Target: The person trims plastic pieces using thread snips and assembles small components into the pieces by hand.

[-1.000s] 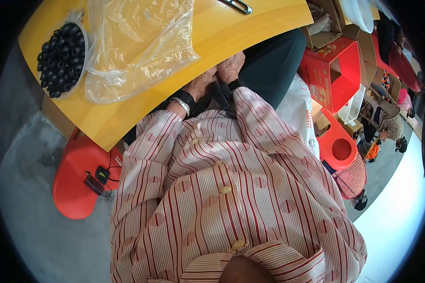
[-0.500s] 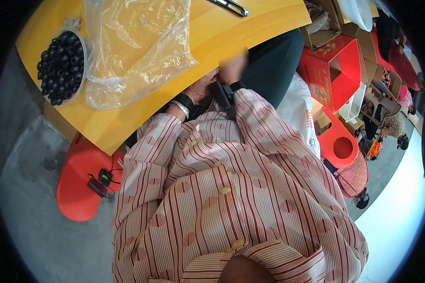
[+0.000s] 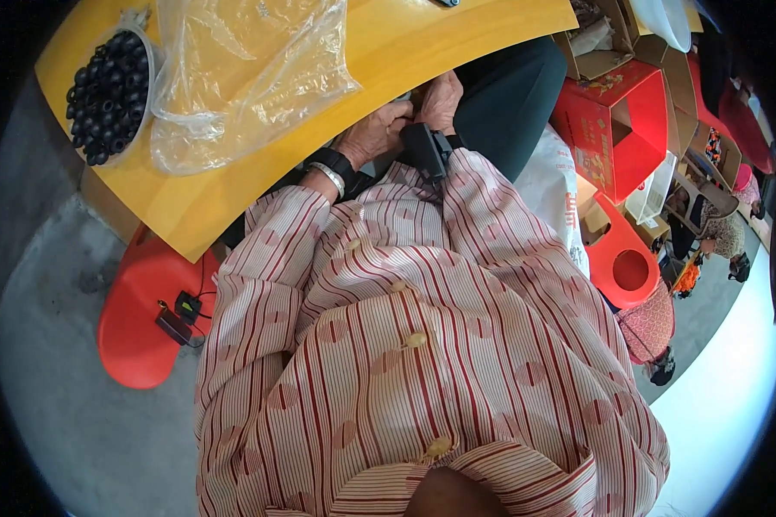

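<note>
Beyond my lap, just below the front edge of the yellow table (image 3: 457,43), my two hands are close together. My left hand (image 3: 376,133) is closed, its fingers curled toward the right hand. My right hand (image 3: 441,103) is bent with its fingers drawn in, beside the left. What they hold between them is small and mostly hidden by the fingers. A black band and a pale bracelet (image 3: 329,177) circle my left wrist. A black strapped device (image 3: 424,151) sits on my right wrist.
On the table, a tub of black beadlike parts (image 3: 108,99) stands left of a clear plastic bag (image 3: 250,86). A red stool (image 3: 138,319) holds small black devices at left. At right are a white sack (image 3: 550,185), a red box (image 3: 608,129), cartons and other people.
My right hand, smeared by motion before, now shows sharply beside the left. Both hands sit slightly higher and farther right in the view, and the table has shifted upward.
</note>
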Available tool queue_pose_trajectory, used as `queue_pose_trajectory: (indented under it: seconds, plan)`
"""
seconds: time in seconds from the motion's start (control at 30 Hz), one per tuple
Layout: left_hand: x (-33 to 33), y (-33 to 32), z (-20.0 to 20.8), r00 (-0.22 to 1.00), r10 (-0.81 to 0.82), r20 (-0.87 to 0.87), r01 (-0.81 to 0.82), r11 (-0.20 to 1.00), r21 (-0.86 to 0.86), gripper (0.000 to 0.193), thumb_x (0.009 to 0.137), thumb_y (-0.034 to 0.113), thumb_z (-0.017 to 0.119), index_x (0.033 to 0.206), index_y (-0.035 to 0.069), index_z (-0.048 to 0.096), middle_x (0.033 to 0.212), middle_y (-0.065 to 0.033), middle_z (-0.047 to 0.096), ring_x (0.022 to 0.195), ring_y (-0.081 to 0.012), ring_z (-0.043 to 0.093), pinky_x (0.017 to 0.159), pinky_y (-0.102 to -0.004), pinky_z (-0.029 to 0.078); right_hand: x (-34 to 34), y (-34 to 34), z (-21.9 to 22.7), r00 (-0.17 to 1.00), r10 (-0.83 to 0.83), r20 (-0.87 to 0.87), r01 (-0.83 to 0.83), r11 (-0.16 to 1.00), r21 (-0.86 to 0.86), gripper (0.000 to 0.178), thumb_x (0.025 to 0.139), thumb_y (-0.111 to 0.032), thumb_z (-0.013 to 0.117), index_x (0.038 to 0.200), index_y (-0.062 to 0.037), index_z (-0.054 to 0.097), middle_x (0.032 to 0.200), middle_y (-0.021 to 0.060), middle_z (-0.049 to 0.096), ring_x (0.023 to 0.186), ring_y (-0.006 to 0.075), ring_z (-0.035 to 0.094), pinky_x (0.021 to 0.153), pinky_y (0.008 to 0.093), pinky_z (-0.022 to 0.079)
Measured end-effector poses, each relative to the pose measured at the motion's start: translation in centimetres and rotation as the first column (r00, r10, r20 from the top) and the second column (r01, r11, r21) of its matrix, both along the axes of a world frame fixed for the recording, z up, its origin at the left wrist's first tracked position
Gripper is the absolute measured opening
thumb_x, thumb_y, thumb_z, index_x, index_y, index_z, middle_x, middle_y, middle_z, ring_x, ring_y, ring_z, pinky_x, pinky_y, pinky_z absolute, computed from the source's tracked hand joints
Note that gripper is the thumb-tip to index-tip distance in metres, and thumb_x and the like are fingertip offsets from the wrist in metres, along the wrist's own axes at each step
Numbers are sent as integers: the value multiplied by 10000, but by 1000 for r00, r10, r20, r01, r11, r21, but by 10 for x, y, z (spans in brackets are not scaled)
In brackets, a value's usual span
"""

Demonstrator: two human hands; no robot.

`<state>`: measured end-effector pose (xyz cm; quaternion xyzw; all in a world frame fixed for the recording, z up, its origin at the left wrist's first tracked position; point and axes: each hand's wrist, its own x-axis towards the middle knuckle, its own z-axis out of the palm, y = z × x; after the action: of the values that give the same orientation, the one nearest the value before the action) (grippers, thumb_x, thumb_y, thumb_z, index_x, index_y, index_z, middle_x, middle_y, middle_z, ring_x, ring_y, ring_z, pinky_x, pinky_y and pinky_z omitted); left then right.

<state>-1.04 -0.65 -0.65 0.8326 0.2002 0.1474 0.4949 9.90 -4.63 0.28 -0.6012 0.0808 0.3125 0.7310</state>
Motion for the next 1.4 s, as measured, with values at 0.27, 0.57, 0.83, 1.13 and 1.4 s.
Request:
queue_pose_trajectory:
  seconds: [0.27,0.57,0.83,1.13,1.4]
  plan:
    - [3,1,-1,998,-47,29,47,999,-6,133,732,113,636,849,59,601,905,-128,550,897,-319,536,789,-395,428,24,-25,-41,967,232,107,-186,928,-323,599,929,-526,392,860,35,589,715,104,595,620,178,536,590,321,427]
    - [3,4,8,997,-67,-26,67,998,-22,132,744,147,622,841,61,595,906,-113,544,902,-312,531,798,-391,424,12,-24,-34,751,565,341,6,510,-860,632,955,-476,249,869,21,630,808,258,621,809,443,582,739,460,447]
    - [0,3,-1,995,-63,-79,56,994,-90,146,723,108,617,839,29,578,967,-115,516,952,-311,507,839,-391,406,-1,-13,-3,752,580,312,-14,487,-873,659,973,-449,217,893,46,644,843,286,620,842,447,594,768,458,468]
    - [2,2,-8,997,-55,-56,54,998,-26,171,701,93,627,848,28,568,986,-115,517,973,-305,492,854,-381,405,-1,-11,-11,746,619,245,-11,380,-925,671,968,-461,230,793,-2,687,776,257,630,770,432,611,746,469,474]
    - [5,-1,-16,998,25,62,-26,1000,9,67,703,104,565,736,50,544,820,-166,558,821,-368,533,726,-442,435,-2,-13,-14,649,685,330,61,385,-921,409,907,-293,401,696,-27,631,728,237,616,699,413,607,619,478,495]
